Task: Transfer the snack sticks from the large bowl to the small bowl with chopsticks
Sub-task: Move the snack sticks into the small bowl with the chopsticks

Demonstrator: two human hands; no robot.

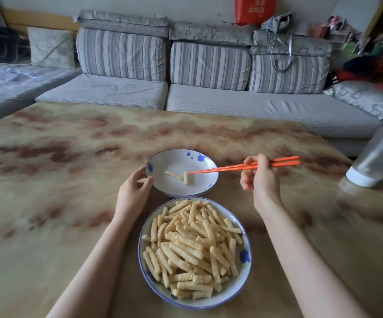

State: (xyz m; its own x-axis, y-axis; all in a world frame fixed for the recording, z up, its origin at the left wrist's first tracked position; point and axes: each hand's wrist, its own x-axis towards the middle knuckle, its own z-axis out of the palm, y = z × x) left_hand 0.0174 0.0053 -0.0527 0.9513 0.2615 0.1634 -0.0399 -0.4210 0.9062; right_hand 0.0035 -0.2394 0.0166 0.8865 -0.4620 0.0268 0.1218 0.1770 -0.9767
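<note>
The right hand [258, 177] had its fingers curled round the upper third of the orange chopsticks [222, 169], whose tips reached away from the knuckles to the far-left side and met the top end of one ridged snack stick [186, 177] standing tilted inside the small bowl [176, 160]. Whether the tips were pinching it or merely touching could not be told. A second stick [174, 176] lay flat just beyond it, nearer the left hand [133, 191], which gripped the small bowl's near-left rim between thumb and curled fingers. The large bowl [236, 285] sat between the two forearms, touching or nearly touching the small one, and was heaped with snack sticks [192, 246] — the job looked barely begun. These sticks seemed light, dry and brittle, their crinkled sides giving the tips some bite; a squeeze too hard would likely snap one. Taking each near its middle, across the ridges, from a piece lying loose on top of the heap, looked safest — an end grip would let it swing.
</note>
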